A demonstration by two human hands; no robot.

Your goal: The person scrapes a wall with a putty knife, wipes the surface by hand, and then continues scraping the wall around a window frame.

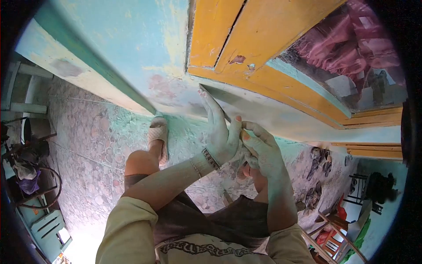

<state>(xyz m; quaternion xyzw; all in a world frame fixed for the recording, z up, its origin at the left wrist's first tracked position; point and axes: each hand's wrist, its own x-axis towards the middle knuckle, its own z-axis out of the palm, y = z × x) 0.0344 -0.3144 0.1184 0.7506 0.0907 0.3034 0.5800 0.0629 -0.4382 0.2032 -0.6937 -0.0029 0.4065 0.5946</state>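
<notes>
A wide metal scraper blade [222, 97] lies flat against the pale wall [145, 57], just under the orange window frame [246, 48]. My left hand [220, 132] presses on the blade, its fingers stretched along it and dusted white. Just to the right, my right hand [261, 149] is curled around the scraper's handle, which is mostly hidden under the fingers. A bracelet sits on my left wrist. Both forearms are coated in pale dust.
My knee [140, 165] and sandalled foot [158, 134] rest on the dusty patterned floor [92, 149] below the wall. A pot and clutter [30, 149] stand at the left. A wooden rack and dark objects [351, 211] sit at the lower right. Pink cloth [351, 39] shows behind the window glass.
</notes>
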